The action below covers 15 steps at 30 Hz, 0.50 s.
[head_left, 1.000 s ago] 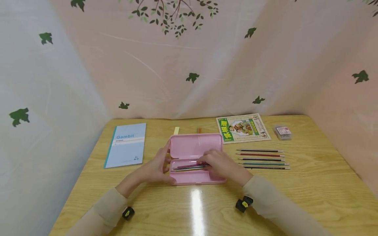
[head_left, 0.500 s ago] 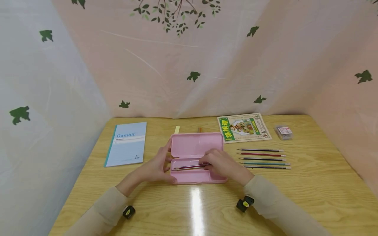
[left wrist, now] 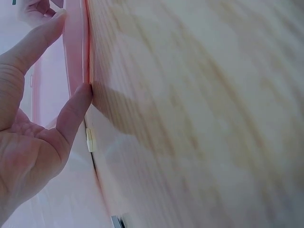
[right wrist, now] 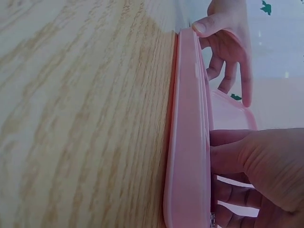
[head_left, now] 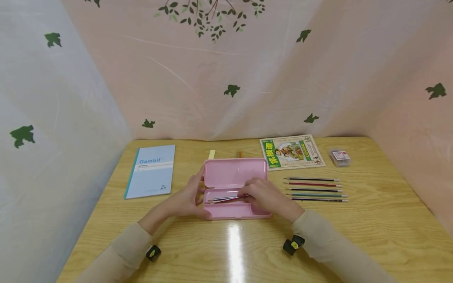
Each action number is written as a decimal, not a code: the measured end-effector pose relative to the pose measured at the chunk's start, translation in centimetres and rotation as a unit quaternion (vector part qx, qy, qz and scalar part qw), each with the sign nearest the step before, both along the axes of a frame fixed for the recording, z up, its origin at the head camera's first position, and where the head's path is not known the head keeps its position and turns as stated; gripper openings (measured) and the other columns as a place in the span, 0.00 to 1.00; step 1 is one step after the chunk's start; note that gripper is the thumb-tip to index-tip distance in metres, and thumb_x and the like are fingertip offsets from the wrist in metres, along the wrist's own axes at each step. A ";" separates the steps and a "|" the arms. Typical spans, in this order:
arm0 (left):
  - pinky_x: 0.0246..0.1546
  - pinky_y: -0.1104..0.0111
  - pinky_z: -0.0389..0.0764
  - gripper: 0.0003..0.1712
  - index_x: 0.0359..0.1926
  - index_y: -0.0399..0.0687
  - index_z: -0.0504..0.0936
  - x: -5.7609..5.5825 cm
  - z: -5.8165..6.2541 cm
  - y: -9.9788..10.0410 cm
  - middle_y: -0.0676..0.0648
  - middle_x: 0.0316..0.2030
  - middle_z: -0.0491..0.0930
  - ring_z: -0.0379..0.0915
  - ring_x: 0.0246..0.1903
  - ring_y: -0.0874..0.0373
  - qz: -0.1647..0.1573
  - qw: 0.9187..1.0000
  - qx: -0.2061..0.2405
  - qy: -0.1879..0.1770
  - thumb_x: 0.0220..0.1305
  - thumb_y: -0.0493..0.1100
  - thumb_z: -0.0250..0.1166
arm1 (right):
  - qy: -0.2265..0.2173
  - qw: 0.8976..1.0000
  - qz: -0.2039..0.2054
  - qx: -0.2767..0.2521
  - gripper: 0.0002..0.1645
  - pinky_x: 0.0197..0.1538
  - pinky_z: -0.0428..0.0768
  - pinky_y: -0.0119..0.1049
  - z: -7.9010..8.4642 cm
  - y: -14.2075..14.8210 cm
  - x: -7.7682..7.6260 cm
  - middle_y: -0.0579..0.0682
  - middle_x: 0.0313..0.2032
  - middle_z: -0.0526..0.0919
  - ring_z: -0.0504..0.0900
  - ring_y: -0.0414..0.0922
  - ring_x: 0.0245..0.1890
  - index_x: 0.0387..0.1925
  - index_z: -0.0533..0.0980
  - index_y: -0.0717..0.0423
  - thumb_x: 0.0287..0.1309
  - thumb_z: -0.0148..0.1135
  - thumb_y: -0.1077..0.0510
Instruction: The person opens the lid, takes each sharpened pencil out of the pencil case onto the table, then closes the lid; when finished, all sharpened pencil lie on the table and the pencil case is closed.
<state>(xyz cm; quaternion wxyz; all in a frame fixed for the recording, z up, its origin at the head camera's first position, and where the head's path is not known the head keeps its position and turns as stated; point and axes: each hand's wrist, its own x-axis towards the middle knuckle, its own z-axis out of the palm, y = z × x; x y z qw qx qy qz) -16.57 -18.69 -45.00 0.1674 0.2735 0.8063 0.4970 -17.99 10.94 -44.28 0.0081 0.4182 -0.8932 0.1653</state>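
Observation:
A pink pencil case point(head_left: 223, 173) stands with its lid raised in front of me in the head view. My left hand point(head_left: 185, 199) holds its left end, thumb at the front corner and fingers spread up to the lid. Inside the back compartment, several pencils point(head_left: 226, 199) lie slanted and slightly fanned, their points to the left. Over their right ends, my right hand point(head_left: 264, 196) grips them with curled fingers; those ends are hidden by it. In the right wrist view its fingers point(right wrist: 230, 156) reach down over the case's front wall point(right wrist: 187, 142).
Several pencils point(head_left: 315, 190) lie in a row right of the case. Behind them are an illustrated booklet point(head_left: 291, 152) and a small clear box point(head_left: 339, 158). A blue notebook point(head_left: 150, 172) lies at left, and a yellow strip point(head_left: 211, 154) shows behind the lid.
The pencils under my right hand have shifted: a red one came uppermost, and now they fan apart with a teal one showing behind. Both hands stay almost in place.

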 end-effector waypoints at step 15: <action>0.50 0.60 0.82 0.88 0.80 0.62 0.22 0.1 0.1 -0.1 0.41 0.67 0.52 0.70 0.59 0.48 0.005 1.000 -0.012 -0.002 0.41 0.40 0.87 | 0.042 0.999 0.001 -0.001 0.13 0.41 0.83 0.39 -0.4 0.2 0.3 0.45 0.35 0.86 0.83 0.44 0.37 0.42 0.88 0.50 0.55 0.75 0.64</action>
